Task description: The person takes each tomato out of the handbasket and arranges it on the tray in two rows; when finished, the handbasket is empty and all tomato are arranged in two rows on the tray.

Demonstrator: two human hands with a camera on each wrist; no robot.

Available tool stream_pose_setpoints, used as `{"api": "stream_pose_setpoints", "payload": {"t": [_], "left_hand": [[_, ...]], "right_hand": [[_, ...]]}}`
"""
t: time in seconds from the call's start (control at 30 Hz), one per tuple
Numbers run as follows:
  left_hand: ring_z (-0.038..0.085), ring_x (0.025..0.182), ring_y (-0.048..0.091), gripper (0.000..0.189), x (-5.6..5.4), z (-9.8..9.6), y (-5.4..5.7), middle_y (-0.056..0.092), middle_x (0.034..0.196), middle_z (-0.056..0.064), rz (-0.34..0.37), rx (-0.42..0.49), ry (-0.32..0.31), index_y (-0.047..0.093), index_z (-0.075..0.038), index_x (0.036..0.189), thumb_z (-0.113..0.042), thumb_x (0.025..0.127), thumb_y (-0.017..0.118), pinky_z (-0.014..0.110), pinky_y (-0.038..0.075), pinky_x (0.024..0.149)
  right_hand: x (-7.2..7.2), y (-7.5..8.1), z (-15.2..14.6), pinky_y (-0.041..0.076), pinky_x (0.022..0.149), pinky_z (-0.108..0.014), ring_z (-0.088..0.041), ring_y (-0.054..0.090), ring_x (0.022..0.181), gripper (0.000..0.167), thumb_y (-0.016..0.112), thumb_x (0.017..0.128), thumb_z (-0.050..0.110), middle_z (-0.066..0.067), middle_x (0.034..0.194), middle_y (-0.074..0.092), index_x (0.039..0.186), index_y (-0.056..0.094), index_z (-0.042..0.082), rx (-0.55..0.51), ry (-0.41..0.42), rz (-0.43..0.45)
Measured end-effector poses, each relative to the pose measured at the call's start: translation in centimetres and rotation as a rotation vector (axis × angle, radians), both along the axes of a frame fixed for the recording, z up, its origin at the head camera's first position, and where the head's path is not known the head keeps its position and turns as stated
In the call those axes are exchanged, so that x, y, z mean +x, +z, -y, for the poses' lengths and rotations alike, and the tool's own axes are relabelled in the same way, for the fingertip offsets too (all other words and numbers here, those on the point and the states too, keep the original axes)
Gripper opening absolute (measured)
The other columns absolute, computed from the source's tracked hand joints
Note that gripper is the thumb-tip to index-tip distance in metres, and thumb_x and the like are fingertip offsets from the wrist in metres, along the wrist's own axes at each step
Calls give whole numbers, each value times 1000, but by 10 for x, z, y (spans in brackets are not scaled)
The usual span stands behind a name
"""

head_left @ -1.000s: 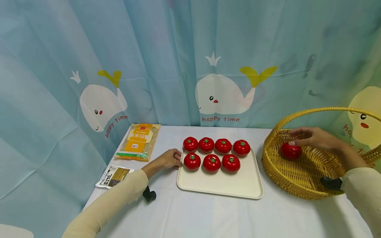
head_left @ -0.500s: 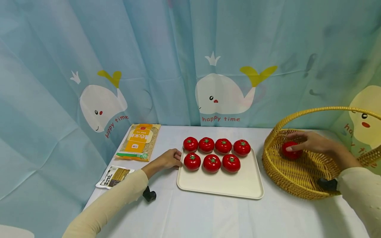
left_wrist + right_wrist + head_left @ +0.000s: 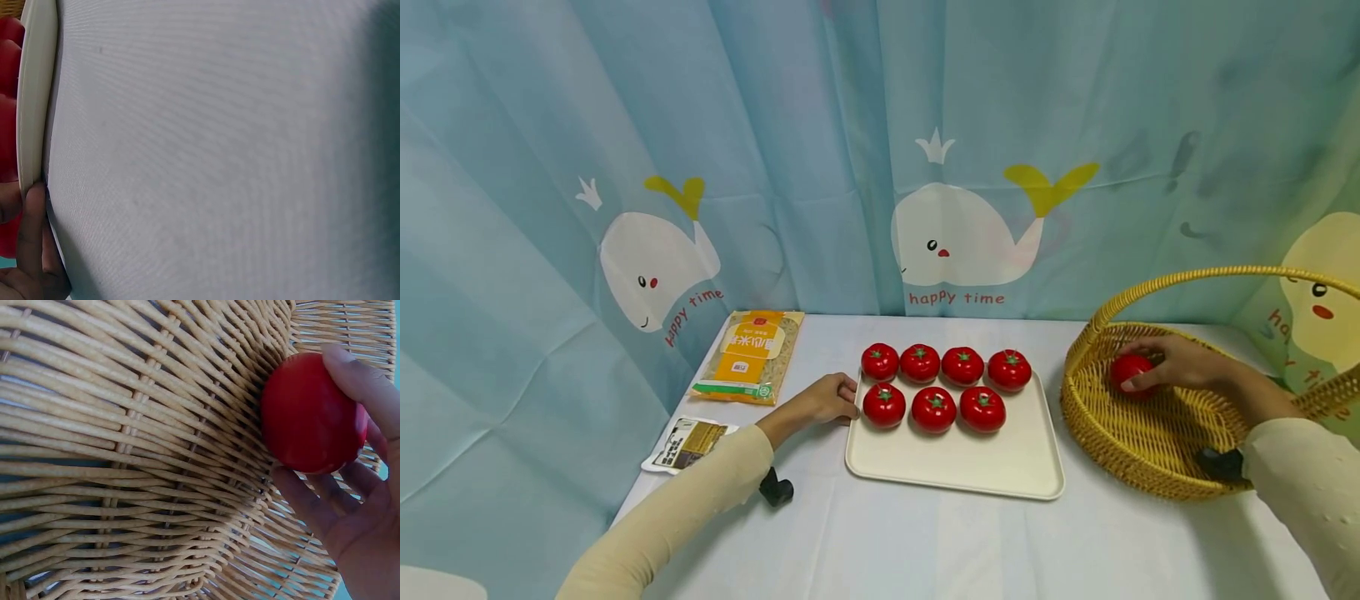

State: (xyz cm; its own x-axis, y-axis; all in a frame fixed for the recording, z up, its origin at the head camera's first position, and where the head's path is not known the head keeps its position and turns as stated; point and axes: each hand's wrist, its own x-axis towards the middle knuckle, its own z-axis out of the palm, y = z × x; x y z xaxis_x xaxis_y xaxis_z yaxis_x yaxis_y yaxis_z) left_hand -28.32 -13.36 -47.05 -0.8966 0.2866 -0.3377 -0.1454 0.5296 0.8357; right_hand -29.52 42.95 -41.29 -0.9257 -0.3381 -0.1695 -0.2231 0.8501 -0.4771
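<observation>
My right hand [image 3: 1187, 360] is inside the wicker basket [image 3: 1138, 442] on the right, gripping a red tomato [image 3: 1129, 375]. In the right wrist view the thumb lies over the top of that tomato [image 3: 312, 415] and the fingers curl round its lower side, close against the woven wall. A cream tray [image 3: 962, 465] lies in the middle with several red tomatoes [image 3: 934, 411] in two rows along its far side. At the tray's left edge my left hand [image 3: 823, 402] pinches the rim [image 3: 36, 94], with the thumb inside and a finger outside.
A yellow grain packet [image 3: 748, 358] lies at the back left, and a smaller white-and-brown packet [image 3: 688, 446] sits nearer, beside the left sleeve. The basket's tall handle [image 3: 1210, 273] arches above the right hand. A blue curtain [image 3: 820, 167] hangs behind the table.
My right hand has shifted slightly left and lower in the basket, its fingers closing round the tomato. The left hand and tray have stayed put.
</observation>
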Motion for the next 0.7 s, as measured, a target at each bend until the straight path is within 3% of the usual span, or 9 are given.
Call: {"api": "stream_pose_setpoints", "payload": {"t": [0.33,0.7], "left_hand": [[17,79,61,43,0,1,0,59,97,10,5,2,-9,55,3,121,4,81,73,28,63,70],[16,79,62,42,0,0,2,60,96,10,4,-2,-7,54,4,121,3,83,72,28,63,71]], "right_hand": [[4,5,3,53,68,-25,-28,60,98,57,80,85,25,-30,124,57,129,58,-4,5,9,-7],[18,18,2,57,69,-24,-1,58,87,50,71,94,26,-20,120,63,132,55,-3,-86,-46,-2]]}}
